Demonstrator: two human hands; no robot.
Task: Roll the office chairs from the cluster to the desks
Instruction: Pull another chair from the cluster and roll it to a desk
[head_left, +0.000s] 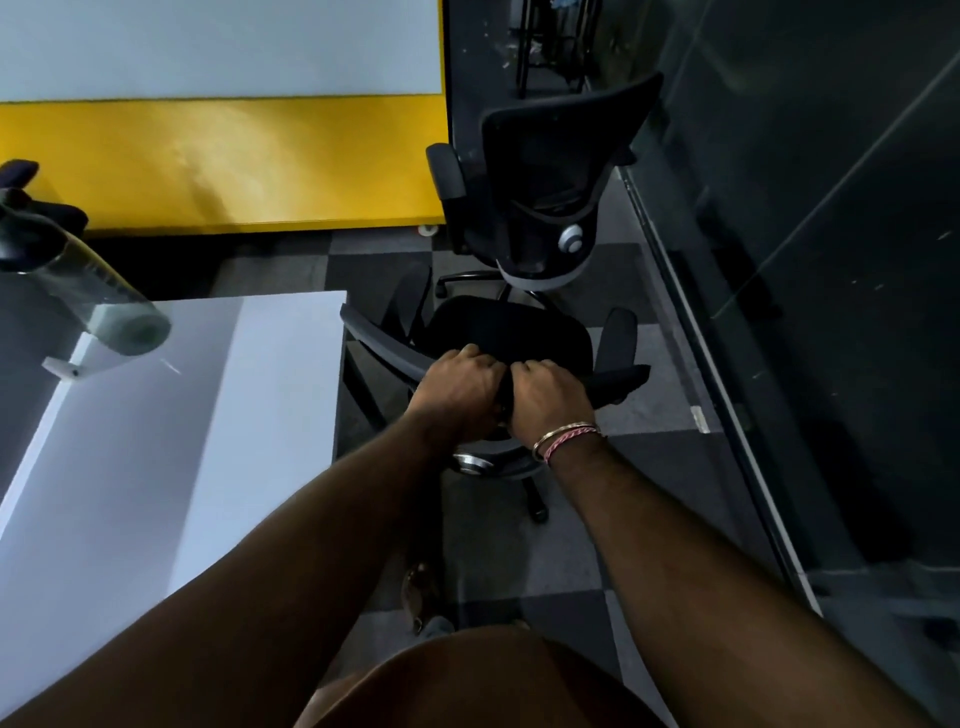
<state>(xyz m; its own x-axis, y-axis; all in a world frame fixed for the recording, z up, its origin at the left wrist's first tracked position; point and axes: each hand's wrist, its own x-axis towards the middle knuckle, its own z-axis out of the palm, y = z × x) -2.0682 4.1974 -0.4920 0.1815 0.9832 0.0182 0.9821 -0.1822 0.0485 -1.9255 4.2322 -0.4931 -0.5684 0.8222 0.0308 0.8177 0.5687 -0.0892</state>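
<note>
Gripping the backrest top of the near chair (511, 332), left hand (457, 389) and right hand (550, 397) curl side by side; it stands beside the white worktop (171, 415). Likely rolls easily, swivels unless held centrally.
</note>
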